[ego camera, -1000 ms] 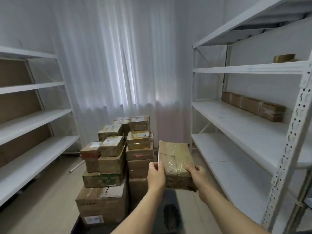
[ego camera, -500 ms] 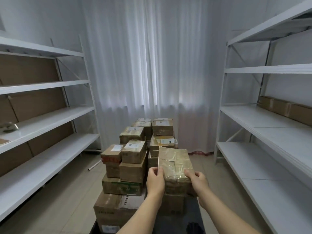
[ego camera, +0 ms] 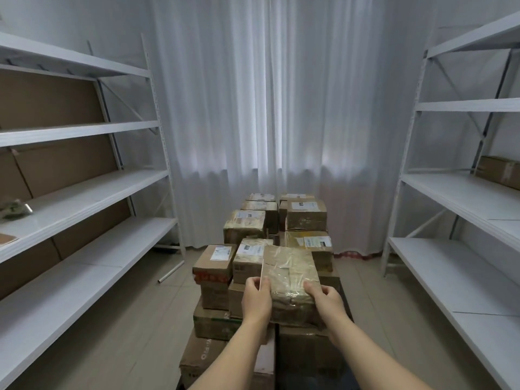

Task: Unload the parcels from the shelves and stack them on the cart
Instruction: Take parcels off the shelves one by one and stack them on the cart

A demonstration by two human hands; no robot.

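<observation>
Both hands hold one taped parcel (ego camera: pixel 289 282) at lower centre of the frame: left hand (ego camera: pixel 256 301) grips its left edge, right hand (ego camera: pixel 327 304) its right. Lower it level onto a flat box top in the stacked parcels (ego camera: pixel 247 226), then release. The right shelf (ego camera: pixel 455 192) holds one brown box (ego camera: pixel 498 171).

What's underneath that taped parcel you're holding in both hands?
Below the taped parcel, held by the left hand and right hand, sits a stack of boxes. The spot directly beneath is covered.
</observation>
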